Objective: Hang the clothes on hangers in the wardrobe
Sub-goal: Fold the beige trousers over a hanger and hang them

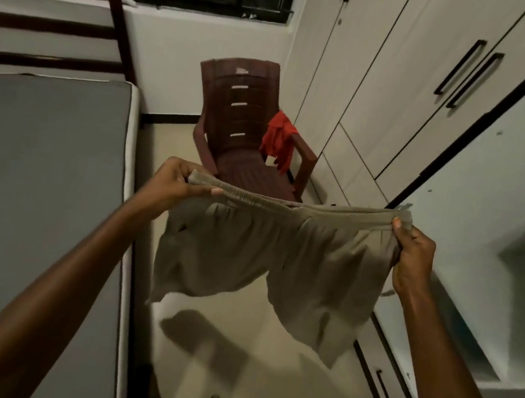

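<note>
Shorts hang between bed at left and wardrobe at right, chair behind.

Single head view, looking forward and down, close over outstretched arms.

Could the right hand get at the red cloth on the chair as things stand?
Probably not yet: the right hand grips the shorts, and the red cloth hangs on the chair farther off.

No readable text, labels or numbers.
</note>
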Motion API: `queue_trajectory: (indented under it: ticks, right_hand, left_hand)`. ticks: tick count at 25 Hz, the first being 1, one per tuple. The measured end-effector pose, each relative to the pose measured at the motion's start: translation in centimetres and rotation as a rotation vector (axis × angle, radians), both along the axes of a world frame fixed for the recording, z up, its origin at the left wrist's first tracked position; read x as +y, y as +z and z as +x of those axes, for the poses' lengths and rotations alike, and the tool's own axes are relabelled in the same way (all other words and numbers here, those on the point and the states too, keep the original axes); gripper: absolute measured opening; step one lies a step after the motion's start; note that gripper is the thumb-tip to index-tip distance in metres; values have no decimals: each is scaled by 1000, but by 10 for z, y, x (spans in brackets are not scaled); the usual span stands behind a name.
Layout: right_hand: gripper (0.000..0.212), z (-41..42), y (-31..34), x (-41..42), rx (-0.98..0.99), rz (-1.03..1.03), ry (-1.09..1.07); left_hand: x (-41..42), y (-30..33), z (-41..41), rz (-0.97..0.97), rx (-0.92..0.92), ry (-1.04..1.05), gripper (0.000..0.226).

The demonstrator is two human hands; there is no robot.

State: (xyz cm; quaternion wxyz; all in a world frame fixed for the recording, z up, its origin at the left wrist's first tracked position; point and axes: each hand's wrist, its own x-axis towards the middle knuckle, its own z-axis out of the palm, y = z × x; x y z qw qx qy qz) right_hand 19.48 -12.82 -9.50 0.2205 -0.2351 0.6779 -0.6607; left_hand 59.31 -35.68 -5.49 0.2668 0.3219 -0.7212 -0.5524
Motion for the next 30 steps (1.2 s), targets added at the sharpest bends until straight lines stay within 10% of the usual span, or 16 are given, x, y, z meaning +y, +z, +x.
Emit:
queue_trajectory:
  ticks: [11, 15, 23, 30]
  right_hand:
    - [46, 109, 8, -163, 101, -53, 312]
    - [25, 184, 15, -252, 79, -46, 451]
    - [54, 416, -40, -463, 250, -14, 841]
    - [27, 730, -152, -670, 398, -23, 1143]
  left_hand:
    - [20, 17, 155, 164, 185, 292, 13]
    - [14, 11, 227, 194, 298, 495, 15]
    - [-35, -90, 406, 282, 418, 1059, 5]
    - [-133, -209, 629, 216, 305, 1643, 42]
